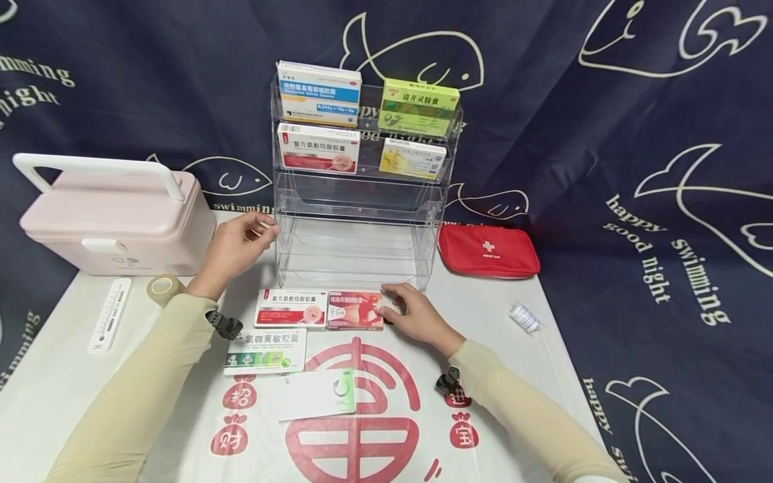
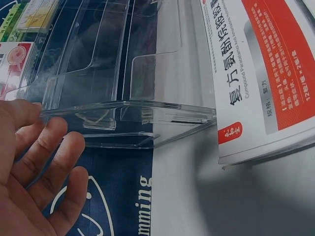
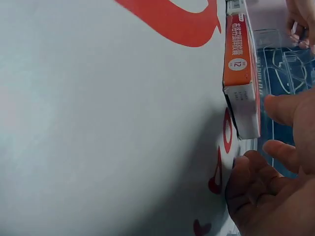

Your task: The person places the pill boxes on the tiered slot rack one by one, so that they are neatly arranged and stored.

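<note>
My left hand (image 1: 238, 245) is at the left side of a clear acrylic display rack (image 1: 356, 265), fingers loosely bent. In the left wrist view its thumb tip meets the rack's edge. By the right end of an orange-red medicine box (image 1: 355, 310) is my right hand (image 1: 421, 316), with the thumb close to the box and the fingers spread; nothing is gripped. That box lies beside a red-and-white medicine box (image 1: 291, 308) in front of the rack. Nearer are a white-and-green box (image 1: 266, 350) and a mostly white box (image 1: 317, 396), glare hiding its print.
On the rack's upper tiers stand a blue-and-white box (image 1: 319, 94), a green box (image 1: 418, 107), another red-and-white box (image 1: 318, 149) and a yellow-and-white box (image 1: 413, 159). Around it are a pink case (image 1: 115, 221), a tape roll (image 1: 163, 288), a thermometer (image 1: 111, 315), a red first-aid pouch (image 1: 489, 251) and a small clear packet (image 1: 524, 318).
</note>
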The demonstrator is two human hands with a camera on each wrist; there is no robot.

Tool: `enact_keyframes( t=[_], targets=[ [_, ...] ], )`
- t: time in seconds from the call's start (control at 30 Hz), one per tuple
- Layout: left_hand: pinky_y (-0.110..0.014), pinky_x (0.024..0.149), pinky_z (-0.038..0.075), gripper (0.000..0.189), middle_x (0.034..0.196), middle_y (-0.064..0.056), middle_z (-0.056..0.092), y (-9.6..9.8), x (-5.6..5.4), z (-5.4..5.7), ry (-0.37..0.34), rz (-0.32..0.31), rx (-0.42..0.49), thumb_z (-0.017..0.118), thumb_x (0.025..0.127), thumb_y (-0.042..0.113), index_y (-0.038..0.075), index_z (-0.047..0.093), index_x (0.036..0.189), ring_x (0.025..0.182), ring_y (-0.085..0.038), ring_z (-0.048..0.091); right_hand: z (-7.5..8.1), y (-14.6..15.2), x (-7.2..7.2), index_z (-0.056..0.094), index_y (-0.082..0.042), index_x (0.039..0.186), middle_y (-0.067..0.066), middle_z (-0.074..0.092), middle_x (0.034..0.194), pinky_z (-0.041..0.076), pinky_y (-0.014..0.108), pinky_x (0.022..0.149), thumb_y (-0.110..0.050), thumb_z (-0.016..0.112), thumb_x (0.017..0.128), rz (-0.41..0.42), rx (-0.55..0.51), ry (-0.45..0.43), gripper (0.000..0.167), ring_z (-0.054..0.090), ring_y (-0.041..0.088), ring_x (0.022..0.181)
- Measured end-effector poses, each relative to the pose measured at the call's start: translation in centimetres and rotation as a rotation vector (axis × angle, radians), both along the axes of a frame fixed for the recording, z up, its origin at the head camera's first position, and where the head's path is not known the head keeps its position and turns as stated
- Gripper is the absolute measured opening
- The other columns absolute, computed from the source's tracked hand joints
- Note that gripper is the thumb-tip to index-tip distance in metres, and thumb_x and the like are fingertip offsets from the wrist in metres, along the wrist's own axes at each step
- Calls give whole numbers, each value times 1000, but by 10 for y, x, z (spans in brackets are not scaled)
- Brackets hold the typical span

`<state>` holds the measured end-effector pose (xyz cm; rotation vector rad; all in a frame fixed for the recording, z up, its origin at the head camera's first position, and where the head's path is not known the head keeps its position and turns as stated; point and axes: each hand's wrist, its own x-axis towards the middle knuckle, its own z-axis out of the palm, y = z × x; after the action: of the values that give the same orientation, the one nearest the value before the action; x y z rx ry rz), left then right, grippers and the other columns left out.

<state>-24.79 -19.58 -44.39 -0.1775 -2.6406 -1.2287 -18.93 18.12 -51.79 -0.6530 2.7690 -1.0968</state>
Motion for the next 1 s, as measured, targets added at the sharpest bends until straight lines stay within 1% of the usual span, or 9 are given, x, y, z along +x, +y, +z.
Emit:
enact_keyframes(
  t=[0.1,0.17,0.3,0.57,0.67,0.73,0.83,0.93,1.0],
  targets=[
    [-29,65,46,22,85,-5,72,1,0,0,4,-5,-1,68,98,32,12,72,106,76,-19,63,-2,-5,-1,61,-4,137,8,63,115,48,37,81,-24,76,93,3,24,-2,50,57,21,93],
    [-29,65,46,23,85,-5,73,1,0,0,6,-7,1,68,98,33,12,72,106,76,-20,63,-2,-8,-1,62,-4,135,7,62,108,46,37,77,-25,76,92,10,39,12,50,54,20,87],
    [-29,66,46,23,87,-7,73,1,1,1,9,-13,5,68,98,33,11,72,106,76,-20,63,-2,-10,0,63,-4,134,4,61,105,43,35,71,-27,76,92,17,72,41,50,50,17,81],
    [-27,70,47,25,93,-9,73,2,-2,1,38,-9,22,68,98,28,6,72,109,78,-23,63,-4,-9,1,66,-9,129,3,59,104,44,33,72,-28,78,90,7,79,28,45,51,17,83],
    [-24,68,46,24,92,-9,73,3,-3,2,43,-9,41,68,98,25,5,72,109,76,-23,64,-5,-9,2,65,-10,128,2,59,104,44,33,72,-28,79,90,0,69,20,44,51,16,84],
    [-22,65,46,25,92,-9,73,4,-4,3,38,-13,54,68,98,25,4,71,110,73,-21,65,-5,-9,2,65,-12,126,1,60,103,44,33,73,-27,80,89,-5,54,18,43,51,15,84],
    [-20,61,46,25,90,-10,73,5,-4,5,23,-13,68,68,98,24,3,71,112,69,-14,65,-5,-10,2,66,-12,124,1,61,102,45,33,73,-25,81,88,-9,19,22,41,53,16,84],
    [-18,59,47,25,89,-10,72,5,-3,7,2,-11,81,68,98,23,3,70,113,66,-7,65,-5,-10,2,66,-12,121,2,61,101,46,33,74,-24,82,87,-23,-14,20,40,55,18,85],
    [-17,58,48,25,88,-11,71,5,-3,7,-9,-14,89,69,98,23,2,70,113,65,-4,64,-6,-9,2,66,-12,119,4,61,99,46,33,73,-24,83,86,-37,-29,21,39,57,20,84]
  ],
)
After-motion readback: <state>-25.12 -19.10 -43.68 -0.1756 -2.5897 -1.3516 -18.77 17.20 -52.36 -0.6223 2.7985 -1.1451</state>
